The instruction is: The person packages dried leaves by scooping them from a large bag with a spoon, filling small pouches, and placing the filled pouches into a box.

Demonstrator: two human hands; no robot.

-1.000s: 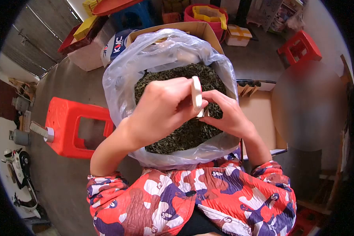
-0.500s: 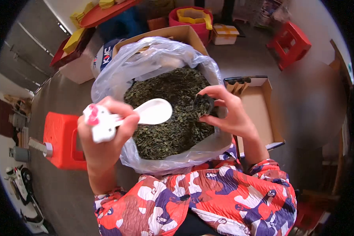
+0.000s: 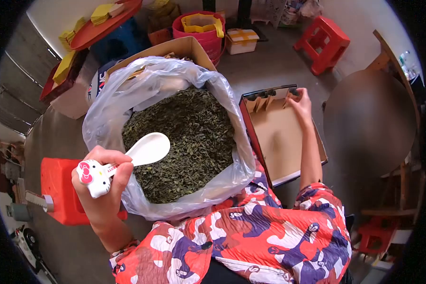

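My left hand [image 3: 104, 182] grips a white spoon [image 3: 150, 148] by its cat-shaped handle end with a pink bow. The spoon's bowl looks empty and hangs over dark dried leaves [image 3: 189, 128], which fill a clear plastic bag [image 3: 104, 111] set in a cardboard box [image 3: 194, 46]. To the right of the bag my right hand [image 3: 301, 105] reaches into the far right corner of a shallow carton [image 3: 281, 142]. Its fingers close round a small brown packet [image 3: 288, 101], at the end of a row of brown packets [image 3: 265, 102] with dark tops.
A red stool [image 3: 64, 189] stands left of the bag, and another red stool [image 3: 323, 43] at the back right. Behind the bag are a pink bucket [image 3: 203, 38] and a white box with yellow tape [image 3: 241, 40]. A blurred round shape [image 3: 370, 123] is at the right.
My right hand has gone from over the leaves to the carton on the right, with the packet it held. My left hand has drawn left and down with the spoon. The view has shifted right.
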